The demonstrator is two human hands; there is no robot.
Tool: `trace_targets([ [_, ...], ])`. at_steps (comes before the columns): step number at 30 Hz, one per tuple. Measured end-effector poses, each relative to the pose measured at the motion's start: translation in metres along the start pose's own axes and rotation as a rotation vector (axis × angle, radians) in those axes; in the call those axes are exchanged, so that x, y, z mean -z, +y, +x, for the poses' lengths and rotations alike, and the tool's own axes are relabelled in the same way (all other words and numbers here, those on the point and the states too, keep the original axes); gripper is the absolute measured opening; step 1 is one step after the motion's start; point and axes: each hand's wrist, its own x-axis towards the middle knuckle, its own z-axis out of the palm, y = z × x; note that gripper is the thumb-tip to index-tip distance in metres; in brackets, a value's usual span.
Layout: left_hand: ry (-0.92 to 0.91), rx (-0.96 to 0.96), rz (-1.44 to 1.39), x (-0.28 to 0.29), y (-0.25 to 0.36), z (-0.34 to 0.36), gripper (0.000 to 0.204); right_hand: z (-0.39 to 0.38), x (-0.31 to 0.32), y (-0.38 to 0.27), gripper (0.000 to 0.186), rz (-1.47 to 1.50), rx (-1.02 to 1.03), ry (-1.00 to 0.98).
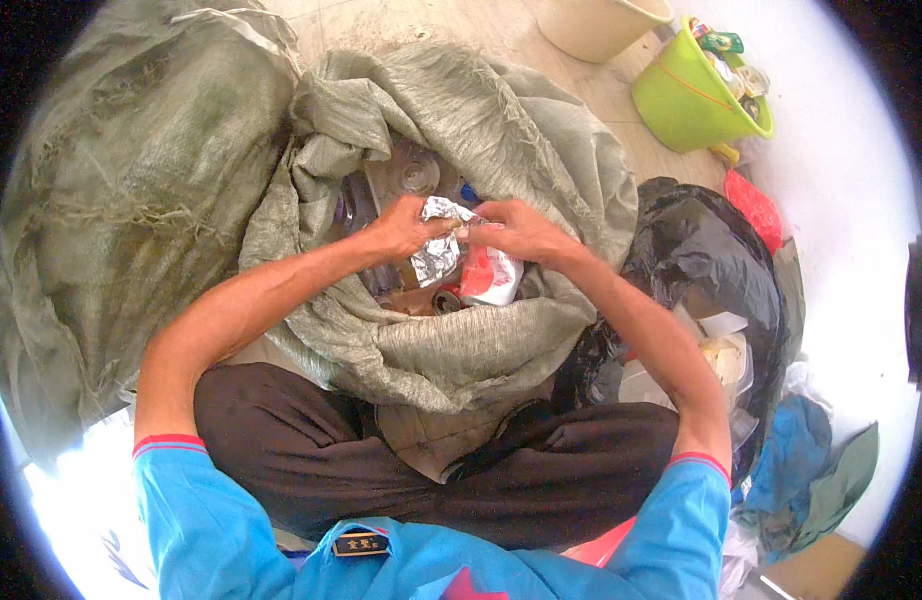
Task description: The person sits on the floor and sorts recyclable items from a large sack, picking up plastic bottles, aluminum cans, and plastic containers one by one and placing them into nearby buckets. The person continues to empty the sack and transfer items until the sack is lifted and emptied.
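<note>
Both hands meet over the mouth of a large woven sack point(571, 150) between my knees. My left hand point(403, 228) is closed on a piece of crumpled silver foil point(437, 258). From the other side, my right hand point(521, 232) has its fingers pinched at the foil's right edge; their tips are partly hidden. Just below the right hand is a red and white container point(493, 275), perhaps a can. Beside it lies a small can point(446, 300) with its round end showing. Clear plastic bottles point(417, 175) lie deeper in the sack.
A second, bulging sack point(161, 170) stands at the left. At the far right are a green bucket point(676, 100) of cans and a cream bucket point(596, 25). A black plastic bag point(701, 240) with clear containers lies at the right, near a red bag point(753, 208) and blue plastic point(789, 450).
</note>
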Motion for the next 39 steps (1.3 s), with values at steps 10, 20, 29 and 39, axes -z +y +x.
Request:
trace_targets([
  [10,-0.226,0.094,-0.316,0.013,0.012,-0.011,0.068,0.005,0.021,0.010,0.038,-0.007,-0.158,0.096],
  [20,0.030,-0.269,0.142,-0.005,0.027,-0.021,0.081,-0.006,0.034,0.015,0.029,0.064,-0.172,-0.025],
  [29,0.046,-0.653,0.532,-0.003,0.027,-0.028,0.052,-0.011,0.019,0.009,0.024,0.282,-0.212,-0.203],
  [39,0.068,-0.582,0.606,0.010,0.015,-0.024,0.023,-0.004,0.006,-0.007,0.036,0.151,-0.218,-0.079],
])
